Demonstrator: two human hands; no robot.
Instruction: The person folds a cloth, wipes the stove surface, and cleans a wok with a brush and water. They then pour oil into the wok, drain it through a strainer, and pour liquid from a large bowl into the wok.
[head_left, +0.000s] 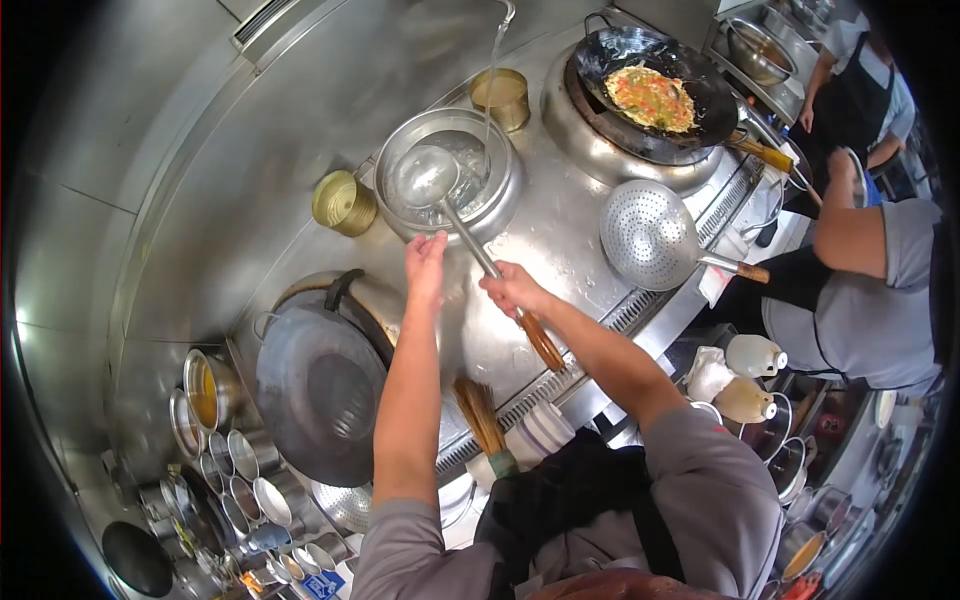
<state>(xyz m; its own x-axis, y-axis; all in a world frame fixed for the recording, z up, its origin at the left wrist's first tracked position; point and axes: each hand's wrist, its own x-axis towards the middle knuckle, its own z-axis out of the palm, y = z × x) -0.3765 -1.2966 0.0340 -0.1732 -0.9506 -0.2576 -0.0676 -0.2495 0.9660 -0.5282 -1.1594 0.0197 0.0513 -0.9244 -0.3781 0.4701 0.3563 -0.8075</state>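
My right hand (514, 290) is wrapped round the handle of a long ladle (470, 240) with a wooden grip end. The round bowl of this ladle lies over the water in a metal pot (508, 196), and its shaft crosses the near rim. My left hand (427, 264) is beside the shaft, just below the pot's rim, fingers stretched out and holding nothing. Water runs from a thin tap (503, 25) into the pot. To the right, a perforated strainer (648, 232) with a wooden handle rests on the steel counter.
A black wok (705, 95) holding an egg-like mixture (650, 98) sits on the far-right burner. Another wok (320, 385) stands at left. Two tins (344, 203) flank the pot. A bamboo brush (480, 412) is near my waist. Co-workers (850, 270) stand at right.
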